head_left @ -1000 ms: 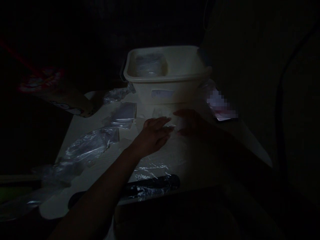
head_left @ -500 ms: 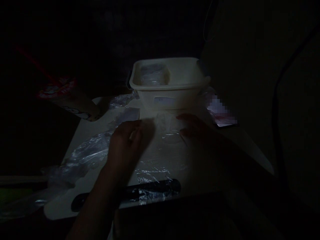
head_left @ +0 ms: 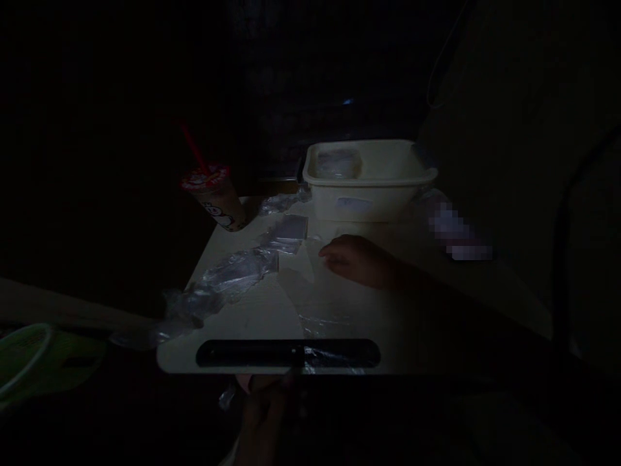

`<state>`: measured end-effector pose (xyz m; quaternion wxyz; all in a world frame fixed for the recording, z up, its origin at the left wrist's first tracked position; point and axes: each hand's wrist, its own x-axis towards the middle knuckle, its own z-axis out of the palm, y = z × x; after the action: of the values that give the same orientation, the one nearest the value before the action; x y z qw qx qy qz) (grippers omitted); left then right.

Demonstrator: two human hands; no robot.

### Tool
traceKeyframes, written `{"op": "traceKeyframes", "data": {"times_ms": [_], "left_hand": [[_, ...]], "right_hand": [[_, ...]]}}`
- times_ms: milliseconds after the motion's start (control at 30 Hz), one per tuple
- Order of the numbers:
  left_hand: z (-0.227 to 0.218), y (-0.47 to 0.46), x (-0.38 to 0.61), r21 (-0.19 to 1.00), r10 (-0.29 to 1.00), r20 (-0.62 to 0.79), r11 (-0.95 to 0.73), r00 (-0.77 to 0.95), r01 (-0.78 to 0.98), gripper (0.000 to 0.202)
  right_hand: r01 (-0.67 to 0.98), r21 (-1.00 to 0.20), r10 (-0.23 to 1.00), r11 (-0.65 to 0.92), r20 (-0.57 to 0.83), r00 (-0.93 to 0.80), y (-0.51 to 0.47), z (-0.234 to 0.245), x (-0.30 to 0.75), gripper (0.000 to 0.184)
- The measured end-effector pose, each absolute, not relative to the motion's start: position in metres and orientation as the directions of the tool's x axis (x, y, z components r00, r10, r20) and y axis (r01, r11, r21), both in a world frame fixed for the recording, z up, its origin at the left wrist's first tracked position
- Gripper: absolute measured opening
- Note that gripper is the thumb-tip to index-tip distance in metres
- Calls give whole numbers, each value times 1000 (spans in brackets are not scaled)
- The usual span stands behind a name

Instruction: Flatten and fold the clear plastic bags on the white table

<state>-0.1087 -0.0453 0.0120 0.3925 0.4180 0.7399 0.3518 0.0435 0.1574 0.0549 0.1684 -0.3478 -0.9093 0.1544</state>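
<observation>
The scene is very dark. My right hand (head_left: 359, 260) is over the middle of the white table (head_left: 242, 320), fingers curled together at the tips. Whether they pinch the thin clear plastic (head_left: 327, 320) lying around and below them is too dim to make out. That plastic reaches toward the front edge and overlaps a long black slot-like strip (head_left: 252, 353). Below the front edge, my left hand (head_left: 264, 398) is mostly lost in shadow, its fingers unclear. Left of my right hand, flat clear plastic packets (head_left: 288, 230) and crumpled plastic wrap (head_left: 237, 272) run along the table.
A cream plastic tub (head_left: 371, 202) with a wrapped clear bundle (head_left: 338, 163) inside stands at the back. At back left is a drink cup (head_left: 220, 204) with a red straw. A blurred-out item (head_left: 458, 233) lies right. A green container (head_left: 63, 356) is low left.
My left hand has dropped from over the table to below its front edge. My right hand stays above the plastic, fingers drawn closer together. The view has shifted, so the table appears further right.
</observation>
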Motion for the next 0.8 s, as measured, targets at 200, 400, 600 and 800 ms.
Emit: {"op": "traceKeyframes", "data": {"times_ms": [200,400,600,800], "left_hand": [[3,-29,-81,841,818,-520,541,-247,21,51],[-4,-32,-75,887,856,-411,456,-313,81,44],[3,-40,-80,904,870,-280,382,-405,194,38],[10,-41,-84,875,853,-119,332,-508,353,28]], "right_hand": [[630,-316,656,710,-28,-754,157,52,-27,35],[582,-369,569,725,-155,-807,157,53,-36,18],[374,-741,532,558,-26,-846,167,60,-15,10],[220,-938,588,267,-22,-809,163,65,7,33]]}}
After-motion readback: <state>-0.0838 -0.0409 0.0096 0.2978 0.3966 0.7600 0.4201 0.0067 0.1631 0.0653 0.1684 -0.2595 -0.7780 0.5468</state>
